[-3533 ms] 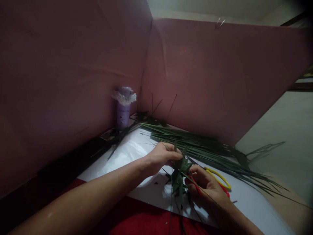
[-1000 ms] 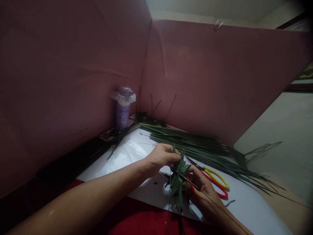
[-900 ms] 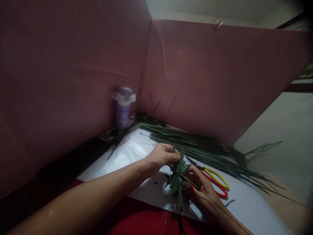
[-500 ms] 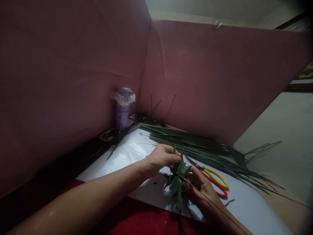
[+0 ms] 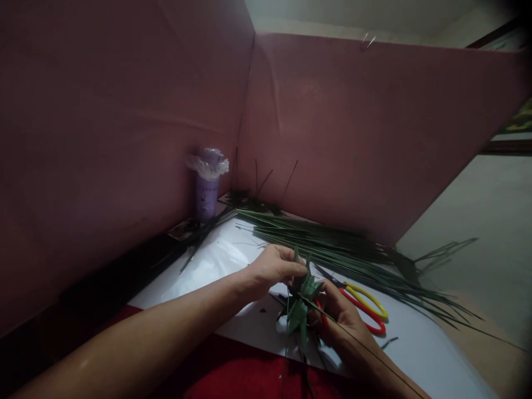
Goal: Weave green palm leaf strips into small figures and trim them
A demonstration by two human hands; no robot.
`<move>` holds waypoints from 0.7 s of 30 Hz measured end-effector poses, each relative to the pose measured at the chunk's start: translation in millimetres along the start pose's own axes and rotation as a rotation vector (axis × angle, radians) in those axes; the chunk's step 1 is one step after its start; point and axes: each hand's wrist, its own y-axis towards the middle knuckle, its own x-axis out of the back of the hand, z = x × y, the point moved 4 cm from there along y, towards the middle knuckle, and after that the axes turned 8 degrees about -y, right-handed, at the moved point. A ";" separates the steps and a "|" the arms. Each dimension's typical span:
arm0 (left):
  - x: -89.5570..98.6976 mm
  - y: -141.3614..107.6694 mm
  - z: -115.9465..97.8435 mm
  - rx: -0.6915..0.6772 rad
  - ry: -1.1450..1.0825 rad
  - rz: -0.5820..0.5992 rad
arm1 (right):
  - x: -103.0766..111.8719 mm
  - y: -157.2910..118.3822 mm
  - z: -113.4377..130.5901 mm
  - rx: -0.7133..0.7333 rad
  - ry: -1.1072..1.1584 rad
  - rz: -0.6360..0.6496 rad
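Note:
Between both hands is a woven green leaf piece (image 5: 298, 313) with pointed tips and long thin strands hanging from it. My left hand (image 5: 277, 269) pinches the upper part of this piece between thumb and fingers. On its right side, my right hand (image 5: 338, 316) holds the piece with curled fingers. A red loop, apparently a scissor handle, shows at the right hand's fingers. Just behind the right hand, scissors with one red and one yellow handle (image 5: 368, 302) lie on the white sheet.
Long green leaves (image 5: 332, 244) lie across the back of the white sheet (image 5: 428, 349). A purple cup (image 5: 206, 194) topped with clear plastic stands at the back left. Pink panels (image 5: 332, 127) rise behind, and red cloth (image 5: 233, 368) covers the near edge.

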 end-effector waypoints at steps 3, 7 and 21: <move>-0.2 0.0 0.1 0.000 0.005 0.003 | -0.1 0.3 -0.2 -0.004 0.001 -0.001; 0.0 0.0 0.1 -0.007 0.013 0.019 | 0.0 0.3 0.4 0.012 -0.028 -0.013; 0.6 -0.8 0.9 0.013 -0.008 0.047 | 6.3 3.3 -5.7 -0.056 0.011 -0.049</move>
